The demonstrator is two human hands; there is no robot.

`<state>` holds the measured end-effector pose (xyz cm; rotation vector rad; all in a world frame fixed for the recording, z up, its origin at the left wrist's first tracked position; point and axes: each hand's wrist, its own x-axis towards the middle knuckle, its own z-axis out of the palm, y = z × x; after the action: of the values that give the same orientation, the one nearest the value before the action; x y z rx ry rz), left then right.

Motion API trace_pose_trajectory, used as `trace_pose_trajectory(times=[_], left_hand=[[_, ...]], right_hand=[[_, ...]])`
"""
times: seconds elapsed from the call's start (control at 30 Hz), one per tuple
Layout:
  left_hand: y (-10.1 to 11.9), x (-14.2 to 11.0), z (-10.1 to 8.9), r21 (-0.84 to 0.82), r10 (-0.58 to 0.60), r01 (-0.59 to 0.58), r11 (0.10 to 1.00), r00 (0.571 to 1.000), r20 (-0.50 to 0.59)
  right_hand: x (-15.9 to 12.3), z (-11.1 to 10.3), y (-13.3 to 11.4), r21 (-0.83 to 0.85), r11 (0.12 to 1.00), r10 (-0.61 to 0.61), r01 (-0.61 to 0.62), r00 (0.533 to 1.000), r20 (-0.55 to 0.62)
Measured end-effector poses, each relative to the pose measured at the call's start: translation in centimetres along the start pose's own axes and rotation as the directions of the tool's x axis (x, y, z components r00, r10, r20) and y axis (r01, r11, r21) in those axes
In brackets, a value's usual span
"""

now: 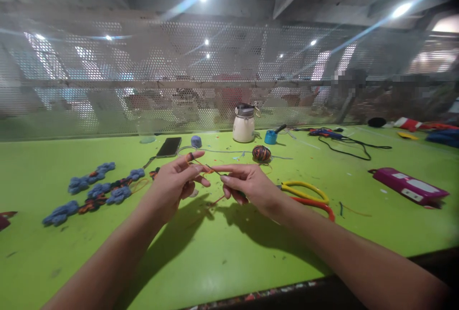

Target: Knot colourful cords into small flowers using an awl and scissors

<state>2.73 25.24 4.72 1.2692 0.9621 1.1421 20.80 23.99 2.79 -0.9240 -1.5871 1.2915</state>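
My left hand (174, 178) is raised above the green table, thumb and fingers pinching a small piece of orange and dark yarn (207, 171). A strand loops round its index finger. Close beside it, my right hand (253, 183) grips a thin crochet hook (215, 171), whose tip meets the yarn between the two hands. The lower end of the hook sticks out below the right fingers. Behind the hands lies a ball of black and orange variegated yarn (261, 153). Crocheted blue flowers (119, 194) joined with orange-black pieces (92, 203) lie left of my left hand.
Scissors with yellow and orange handles (304, 191) lie by my right forearm. Farther back are a phone (169, 147), a blue yarn roll (196, 141), a white jar (244, 127) and a small blue pot (270, 137). A purple box (409, 186) and a cable (353, 145) are at right.
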Motion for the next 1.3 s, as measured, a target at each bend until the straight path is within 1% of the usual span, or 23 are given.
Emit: trace_pose_trajectory(times=[0.13,0.27,0.4,0.53,0.77,0.87,1.03,1.13,1.3], left_hand=[[0.06,0.06,-0.02,0.016,-0.006,0.007,1.000,1.000,-0.004],[-0.17,0.17,0.02,0.060,0.023,-0.025,0.998,0.999,0.032],[-0.34,0.15,0.25,0.082,0.031,-0.031,0.996,1.000,0.006],[-0.40,0.06,0.43,0.107,0.026,-0.026,0.994,1.000,0.004],[-0.40,0.01,0.36,0.090,0.033,-0.036,0.995,0.999,0.033],[-0.37,-0.02,0.45,0.081,0.056,-0.058,0.995,0.998,0.030],[-0.39,-0.07,0.59,0.099,0.084,-0.089,0.991,0.995,0.050],[-0.43,-0.04,0.46,0.124,0.071,-0.078,0.989,0.996,0.062],[-0.46,-0.05,0.21,0.115,0.049,-0.058,0.992,0.996,0.081]], right_hand=[[0.22,-0.06,0.27,-0.055,0.998,-0.012,0.012,1.000,-0.011],[0.38,-0.09,0.53,-0.138,0.990,-0.029,0.026,0.999,-0.016],[0.37,-0.03,0.59,-0.164,0.986,-0.027,0.025,1.000,-0.008],[0.37,0.07,0.50,-0.115,0.993,-0.017,0.016,1.000,-0.001],[0.30,-0.03,0.32,0.107,0.990,0.095,-0.095,0.995,0.009],[0.21,-0.10,0.30,0.164,0.978,0.123,-0.125,0.992,0.027],[0.13,0.02,0.17,0.132,0.982,0.128,-0.132,0.991,0.041],[0.15,0.03,0.13,0.102,0.986,0.124,-0.129,0.991,0.045],[0.19,-0.15,0.19,0.091,0.989,0.110,-0.115,0.992,0.056]])
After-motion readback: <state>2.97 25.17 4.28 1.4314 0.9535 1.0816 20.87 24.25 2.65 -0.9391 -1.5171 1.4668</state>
